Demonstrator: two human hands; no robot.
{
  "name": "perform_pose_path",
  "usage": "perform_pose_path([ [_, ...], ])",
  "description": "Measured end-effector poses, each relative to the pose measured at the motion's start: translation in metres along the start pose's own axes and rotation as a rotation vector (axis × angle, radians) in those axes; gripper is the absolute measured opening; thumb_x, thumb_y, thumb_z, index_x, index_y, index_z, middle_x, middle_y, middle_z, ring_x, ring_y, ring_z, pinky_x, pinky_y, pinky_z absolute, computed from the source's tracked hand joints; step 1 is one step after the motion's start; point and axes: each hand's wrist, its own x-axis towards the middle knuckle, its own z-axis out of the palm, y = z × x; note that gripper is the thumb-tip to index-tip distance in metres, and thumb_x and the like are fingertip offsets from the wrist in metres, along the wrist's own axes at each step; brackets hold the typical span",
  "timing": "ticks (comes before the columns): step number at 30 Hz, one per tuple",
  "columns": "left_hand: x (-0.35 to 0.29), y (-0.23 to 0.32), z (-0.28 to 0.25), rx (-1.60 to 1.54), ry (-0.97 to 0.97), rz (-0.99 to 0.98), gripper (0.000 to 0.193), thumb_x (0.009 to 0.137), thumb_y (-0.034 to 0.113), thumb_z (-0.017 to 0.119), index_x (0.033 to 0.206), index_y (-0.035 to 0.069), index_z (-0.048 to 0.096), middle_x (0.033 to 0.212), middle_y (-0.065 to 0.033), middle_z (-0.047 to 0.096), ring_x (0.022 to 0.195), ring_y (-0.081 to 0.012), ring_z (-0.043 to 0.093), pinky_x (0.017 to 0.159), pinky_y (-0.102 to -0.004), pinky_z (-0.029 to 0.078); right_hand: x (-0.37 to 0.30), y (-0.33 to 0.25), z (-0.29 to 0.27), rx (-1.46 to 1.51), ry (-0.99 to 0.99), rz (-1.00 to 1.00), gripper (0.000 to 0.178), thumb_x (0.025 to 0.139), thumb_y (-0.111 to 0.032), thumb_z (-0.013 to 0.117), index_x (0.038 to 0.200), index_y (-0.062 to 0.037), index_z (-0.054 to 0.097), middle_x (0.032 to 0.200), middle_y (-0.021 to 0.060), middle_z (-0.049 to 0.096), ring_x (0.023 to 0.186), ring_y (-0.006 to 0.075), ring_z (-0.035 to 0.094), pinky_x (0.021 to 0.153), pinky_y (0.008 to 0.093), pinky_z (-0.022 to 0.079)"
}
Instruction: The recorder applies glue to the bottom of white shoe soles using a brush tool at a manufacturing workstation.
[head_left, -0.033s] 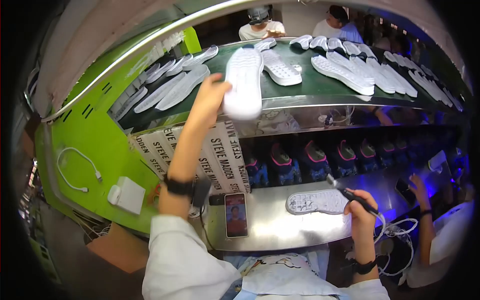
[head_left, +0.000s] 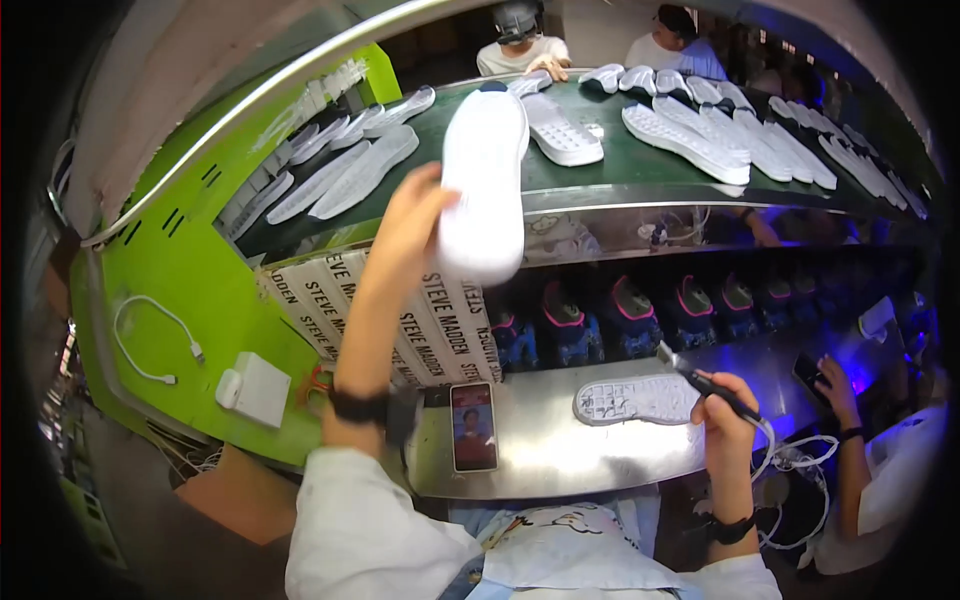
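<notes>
In the air above the edge of the green belt, my left hand grips a white shoe sole along its left side. The sole is upright, its smooth face towards me, slightly blurred. Lower right, my right hand is closed around a black pen-shaped tool with a metal tip, from which a pale cable trails. Just left of this hand, another white sole lies on the steel tabletop, its gridded cavity facing up. The tool's tip hovers over the far side of that sole, apparently not touching it.
Many white soles lie along the green belt. Below stand several dark shoe uppers with pink edges. A phone, a printed carton and a white box sit nearby. At right, a co-worker's hand holds a dark phone.
My left hand has drawn the sole a little nearer and lower. The right hand and its tool have shifted only slightly; the tip is a touch higher.
</notes>
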Motion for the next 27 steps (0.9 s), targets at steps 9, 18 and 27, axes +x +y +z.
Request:
perform_pose_path([
  [9, -0.240, -0.180, 0.046, -1.222, -0.310, -0.734, 0.076, 0.083, 0.047, 0.047, 0.141, 0.001, 0.028, 0.132, -0.0237, 0.045, 0.114, -0.0395, 0.051, 0.088, -0.0529, 0.048, 0.004, 0.037, 0.070, -0.504, -0.377, -0.020, 0.024, 0.079, 0.000, 0.063, 0.103, 0.0028, 0.065, 0.101, 0.0153, 0.067, 0.083, 0.0205, 0.066, 0.074, 0.0284, 0.052],
  [18, -0.240, -0.227, 0.049, -1.208, -0.081, -0.839, 0.062, 0.093, 0.053, 0.032, 0.129, 0.004, 0.045, 0.120, -0.0203, 0.056, 0.100, -0.0350, 0.060, 0.088, -0.0458, 0.051, -0.033, 0.077, 0.069, -0.440, -0.327, 0.048, 0.019, 0.082, -0.008, 0.065, 0.100, -0.0012, 0.067, 0.094, 0.0118, 0.068, 0.088, 0.0202, 0.066, 0.080, 0.0301, 0.050],
  [27, -0.176, -0.194, 0.032, -1.142, -0.637, -0.704, 0.066, 0.094, 0.045, 0.036, 0.133, -0.008, 0.035, 0.125, -0.0268, 0.051, 0.107, -0.0404, 0.057, 0.088, -0.0467, 0.050, -0.018, 0.058, 0.065, -0.535, -0.992, 0.069, 0.025, 0.079, -0.001, 0.064, 0.104, -0.0033, 0.067, 0.106, 0.0146, 0.067, 0.095, 0.0239, 0.066, 0.084, 0.0299, 0.050],
])
